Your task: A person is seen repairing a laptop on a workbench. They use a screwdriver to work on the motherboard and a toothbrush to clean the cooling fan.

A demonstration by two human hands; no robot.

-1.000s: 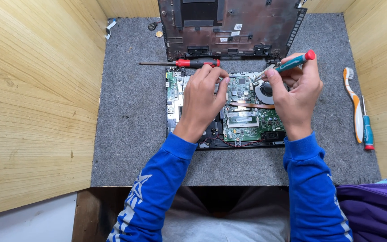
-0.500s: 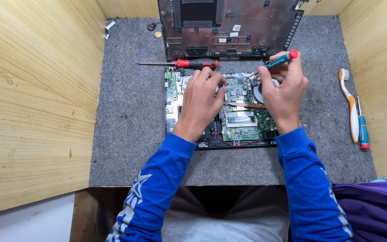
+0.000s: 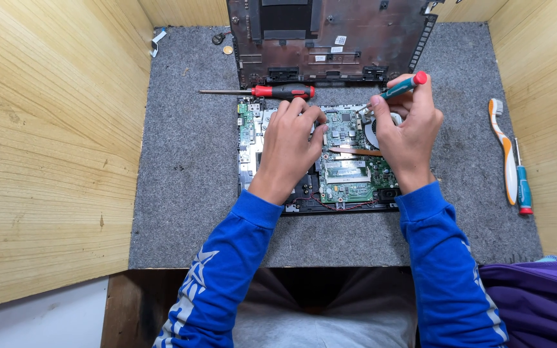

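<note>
An opened laptop base (image 3: 346, 171) with a green circuit board and a round fan lies on the grey mat (image 3: 188, 161). My left hand (image 3: 289, 145) rests palm down on the board's left half, fingers curled at its upper edge. My right hand (image 3: 407, 129) grips a small teal screwdriver with a red cap (image 3: 398, 87), its tip angled down at the board near the fan. Both sleeves are blue.
A larger red-and-black screwdriver (image 3: 272, 91) lies just beyond the board. The removed dark laptop cover (image 3: 330, 38) sits at the far edge. A toothbrush (image 3: 503, 148) and another teal screwdriver (image 3: 522, 183) lie at the right. Wooden walls (image 3: 46, 142) flank the mat. A coin (image 3: 227, 49) sits far left.
My right hand with the teal screwdriver has shifted slightly left and down toward the fan area. My left hand stays on the board.
</note>
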